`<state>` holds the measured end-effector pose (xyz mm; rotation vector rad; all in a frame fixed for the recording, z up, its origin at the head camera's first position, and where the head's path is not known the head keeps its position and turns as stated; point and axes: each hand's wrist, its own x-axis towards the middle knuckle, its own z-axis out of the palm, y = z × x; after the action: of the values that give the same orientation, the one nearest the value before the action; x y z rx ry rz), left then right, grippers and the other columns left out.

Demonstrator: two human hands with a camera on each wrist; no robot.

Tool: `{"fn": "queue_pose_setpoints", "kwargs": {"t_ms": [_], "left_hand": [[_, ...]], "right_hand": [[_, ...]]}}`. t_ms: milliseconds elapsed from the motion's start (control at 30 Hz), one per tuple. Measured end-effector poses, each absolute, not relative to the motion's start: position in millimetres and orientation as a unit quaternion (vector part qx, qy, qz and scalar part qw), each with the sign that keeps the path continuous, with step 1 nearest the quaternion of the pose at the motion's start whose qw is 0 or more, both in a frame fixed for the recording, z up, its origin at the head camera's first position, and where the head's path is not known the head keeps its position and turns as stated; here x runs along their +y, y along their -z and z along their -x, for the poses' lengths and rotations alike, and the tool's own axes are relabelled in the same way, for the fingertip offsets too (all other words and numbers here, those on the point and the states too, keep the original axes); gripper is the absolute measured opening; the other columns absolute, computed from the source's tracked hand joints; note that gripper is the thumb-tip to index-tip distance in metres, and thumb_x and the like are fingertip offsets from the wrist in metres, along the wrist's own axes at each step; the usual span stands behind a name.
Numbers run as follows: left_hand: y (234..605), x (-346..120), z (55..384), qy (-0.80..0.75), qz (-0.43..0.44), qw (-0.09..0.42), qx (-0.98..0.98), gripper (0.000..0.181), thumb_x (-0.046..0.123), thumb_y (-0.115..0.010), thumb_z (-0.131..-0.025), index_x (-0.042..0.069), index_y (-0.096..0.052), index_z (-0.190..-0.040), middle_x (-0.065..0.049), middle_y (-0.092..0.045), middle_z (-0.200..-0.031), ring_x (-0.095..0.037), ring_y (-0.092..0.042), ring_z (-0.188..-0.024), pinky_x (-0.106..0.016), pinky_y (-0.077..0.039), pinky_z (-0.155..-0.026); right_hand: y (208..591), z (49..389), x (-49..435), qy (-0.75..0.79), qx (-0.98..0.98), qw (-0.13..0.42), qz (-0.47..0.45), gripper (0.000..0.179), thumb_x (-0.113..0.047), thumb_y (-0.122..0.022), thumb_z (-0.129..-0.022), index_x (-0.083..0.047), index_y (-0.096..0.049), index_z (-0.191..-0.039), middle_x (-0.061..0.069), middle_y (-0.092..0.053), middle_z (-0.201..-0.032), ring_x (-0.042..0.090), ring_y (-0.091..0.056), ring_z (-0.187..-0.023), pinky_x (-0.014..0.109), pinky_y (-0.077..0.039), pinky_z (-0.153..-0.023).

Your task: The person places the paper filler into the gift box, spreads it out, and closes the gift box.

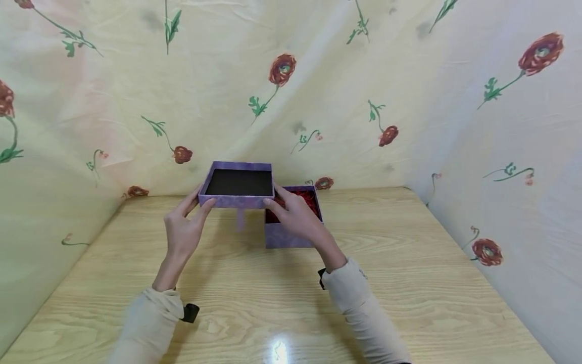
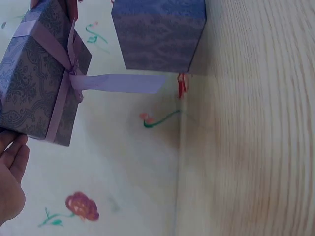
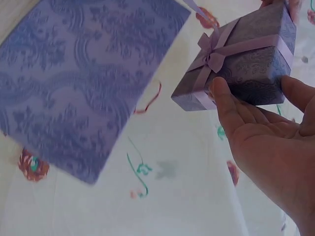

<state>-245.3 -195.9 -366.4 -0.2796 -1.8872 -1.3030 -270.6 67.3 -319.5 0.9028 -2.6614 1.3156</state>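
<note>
Between my two hands a purple patterned gift box lid (image 1: 236,202) is held up off the table, its black inside facing me. My left hand (image 1: 183,232) grips the lid's left side, thumb at the near edge. The right hand (image 1: 297,215) holds the opposite side, with thumb and fingers visible on the lid in the right wrist view. A lilac ribbon bow (image 3: 214,60) crosses the lid's outer face, and one ribbon tail (image 2: 118,83) hangs loose. Just right of the lid stands the open box base (image 1: 288,236) with red filling (image 1: 305,198), partly hidden behind my right hand.
The light wood table (image 1: 254,298) meets a flower-printed cloth (image 1: 218,91) hanging behind it and along both sides. Dark camera straps show at both wrists, beside pale sleeves (image 1: 150,318).
</note>
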Motion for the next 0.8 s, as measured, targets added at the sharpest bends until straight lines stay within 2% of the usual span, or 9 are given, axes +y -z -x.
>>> {"fn": "queue_pose_setpoints", "kwargs": {"t_ms": [133, 200, 233, 300, 333, 367, 433, 667, 800], "left_hand": [[365, -186, 248, 0.509, 0.124, 0.416, -0.744, 0.046, 0.004, -0.080, -0.091, 0.001, -0.067, -0.135, -0.020, -0.070, -0.120, -0.035, -0.069, -0.112, -0.017, -0.048, -0.098], [363, -181, 249, 0.508, 0.130, 0.424, -0.738, 0.046, 0.003, -0.080, -0.091, -0.001, -0.067, -0.135, -0.019, -0.070, -0.121, -0.034, -0.069, -0.113, -0.018, -0.048, -0.100], [362, -178, 249, 0.509, 0.133, 0.426, -0.736, 0.046, 0.003, -0.080, -0.091, -0.002, -0.067, -0.134, -0.019, -0.070, -0.122, -0.034, -0.069, -0.113, -0.019, -0.048, -0.100], [359, -173, 250, 0.515, 0.139, 0.430, -0.728, 0.046, 0.003, -0.081, -0.090, -0.003, -0.067, -0.134, -0.018, -0.070, -0.122, -0.032, -0.069, -0.113, -0.020, -0.049, -0.099], [357, -170, 251, 0.519, 0.141, 0.431, -0.724, 0.046, 0.003, -0.081, -0.090, -0.003, -0.068, -0.133, -0.018, -0.070, -0.122, -0.032, -0.069, -0.113, -0.020, -0.050, -0.099], [356, -168, 251, 0.525, 0.142, 0.431, -0.720, 0.046, 0.003, -0.082, -0.089, -0.002, -0.068, -0.133, -0.018, -0.070, -0.122, -0.031, -0.069, -0.113, -0.020, -0.050, -0.098], [352, -162, 251, 0.533, 0.141, 0.433, -0.713, 0.046, 0.002, -0.082, -0.089, -0.002, -0.069, -0.132, -0.018, -0.070, -0.122, -0.031, -0.069, -0.113, -0.020, -0.051, -0.097], [328, -138, 237, 0.544, 0.147, 0.448, -0.694, 0.041, -0.008, -0.079, -0.087, -0.015, -0.066, -0.126, -0.027, -0.068, -0.120, -0.041, -0.068, -0.113, -0.021, -0.051, -0.098], [323, -132, 236, 0.540, 0.146, 0.455, -0.693, 0.041, -0.007, -0.079, -0.087, -0.015, -0.067, -0.125, -0.027, -0.069, -0.118, -0.040, -0.068, -0.112, -0.021, -0.051, -0.098]], "right_hand": [[315, 269, 78, -0.422, -0.858, 0.028, -0.292, 0.062, -0.031, -0.049, -0.112, -0.002, -0.028, -0.163, -0.002, -0.037, -0.054, 0.013, -0.028, -0.045, 0.035, -0.037, -0.056], [313, 268, 83, -0.420, -0.858, 0.029, -0.292, 0.062, -0.031, -0.049, -0.112, -0.002, -0.028, -0.163, 0.002, -0.043, -0.057, 0.015, -0.030, -0.048, 0.036, -0.042, -0.064], [312, 268, 85, -0.422, -0.857, 0.031, -0.293, 0.062, -0.031, -0.049, -0.112, -0.002, -0.028, -0.162, 0.006, -0.054, -0.065, 0.016, -0.042, -0.052, 0.037, -0.048, -0.070], [310, 268, 90, -0.428, -0.855, 0.030, -0.291, 0.061, -0.031, -0.048, -0.112, -0.001, -0.029, -0.162, 0.016, -0.070, -0.097, 0.021, -0.062, -0.075, 0.041, -0.052, -0.088], [308, 267, 92, -0.433, -0.854, 0.027, -0.288, 0.061, -0.031, -0.048, -0.112, 0.000, -0.029, -0.162, 0.019, -0.069, -0.117, 0.024, -0.067, -0.093, 0.043, -0.050, -0.098], [307, 267, 95, -0.438, -0.852, 0.026, -0.285, 0.062, -0.032, -0.048, -0.112, 0.000, -0.029, -0.162, 0.021, -0.063, -0.136, 0.027, -0.066, -0.111, 0.045, -0.047, -0.105], [305, 266, 99, -0.450, -0.847, 0.022, -0.283, 0.062, -0.033, -0.048, -0.112, 0.001, -0.030, -0.161, 0.020, -0.044, -0.157, 0.031, -0.051, -0.138, 0.050, -0.044, -0.111], [299, 264, 112, -0.460, -0.844, 0.031, -0.274, 0.063, -0.033, -0.048, -0.112, 0.006, -0.032, -0.159, 0.023, -0.046, -0.154, 0.035, -0.050, -0.138, 0.052, -0.043, -0.111], [297, 263, 116, -0.458, -0.847, 0.039, -0.267, 0.063, -0.034, -0.049, -0.112, 0.005, -0.034, -0.158, 0.023, -0.052, -0.149, 0.034, -0.055, -0.132, 0.052, -0.046, -0.108]]}}
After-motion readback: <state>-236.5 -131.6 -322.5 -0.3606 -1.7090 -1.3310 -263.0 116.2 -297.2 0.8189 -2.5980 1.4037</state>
